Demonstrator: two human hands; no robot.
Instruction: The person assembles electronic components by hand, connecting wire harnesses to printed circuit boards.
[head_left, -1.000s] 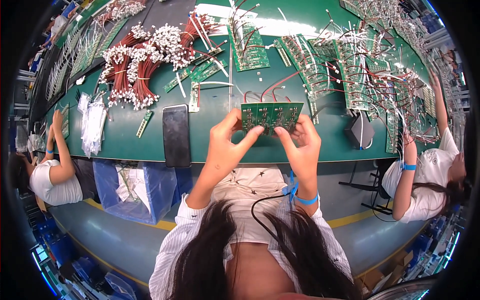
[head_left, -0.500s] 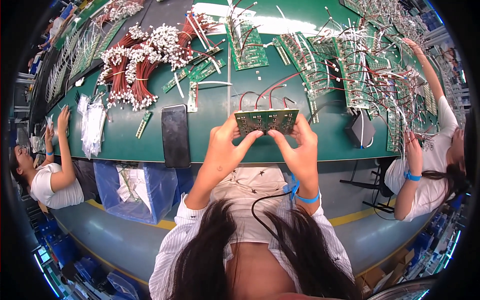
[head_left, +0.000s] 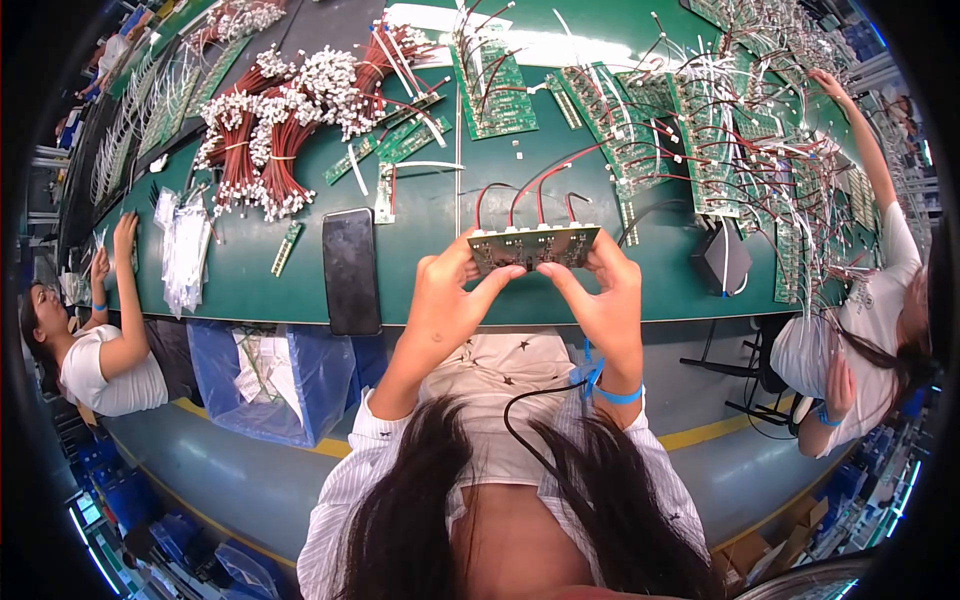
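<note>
A green circuit board panel (head_left: 534, 247) is held up over the near edge of the table, its face tipped toward me. My left hand (head_left: 452, 290) grips its left end and my right hand (head_left: 602, 290) its right end. Both thumbs press near the middle of its lower edge, while the other fingers are partly hidden behind it. White connectors line the upper edge, and red and black wires (head_left: 541, 190) rise from them. A blue strap (head_left: 617, 396) with a cable circles my right wrist.
On the green table (head_left: 420, 245) lie a black phone (head_left: 351, 270), bundles of red wires (head_left: 283, 165), plastic bags (head_left: 183, 250), a black hexagonal box (head_left: 721, 262) and several wired boards (head_left: 700, 140). A blue bin (head_left: 318, 375) stands below. Co-workers sit left (head_left: 115, 355) and right (head_left: 870, 330).
The board in my hands has tipped slightly, so its face looks darker and shorter. The co-worker on the right has drawn one hand back from the table and reached farther with the other.
</note>
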